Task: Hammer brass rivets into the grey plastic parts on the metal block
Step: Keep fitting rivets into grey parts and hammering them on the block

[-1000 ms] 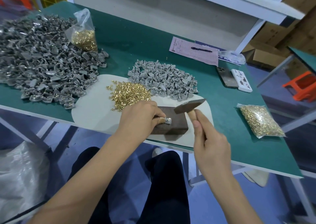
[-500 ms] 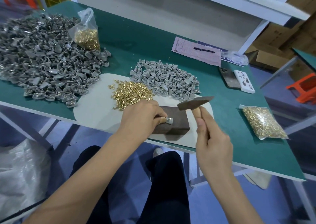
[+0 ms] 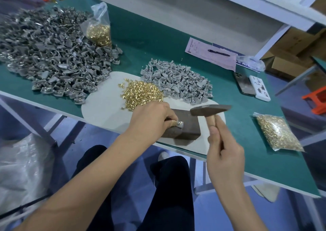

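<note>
A dark metal block [image 3: 188, 126] lies on a pale mat [image 3: 102, 110] at the table's near edge. My left hand [image 3: 150, 119] pinches a small grey plastic part [image 3: 180, 124] down onto the block's top. My right hand [image 3: 224, 158] grips the wooden handle of a hammer [image 3: 210, 109], whose dark head hovers just above the block's right side, apart from the part. Loose brass rivets [image 3: 141, 94] are heaped on the mat behind my left hand. A small pile of grey plastic parts [image 3: 176, 80] lies behind the block.
A big heap of grey parts [image 3: 47, 59] fills the table's left, with a bag of rivets [image 3: 99, 29] on it. Another rivet bag [image 3: 277, 133] lies right. Two phones [image 3: 252, 86], a paper with a pen [image 3: 213, 54] and a shelf post stand behind.
The hammer head has risen slightly and shifted right, away from the part. My left hand keeps the part on the block.
</note>
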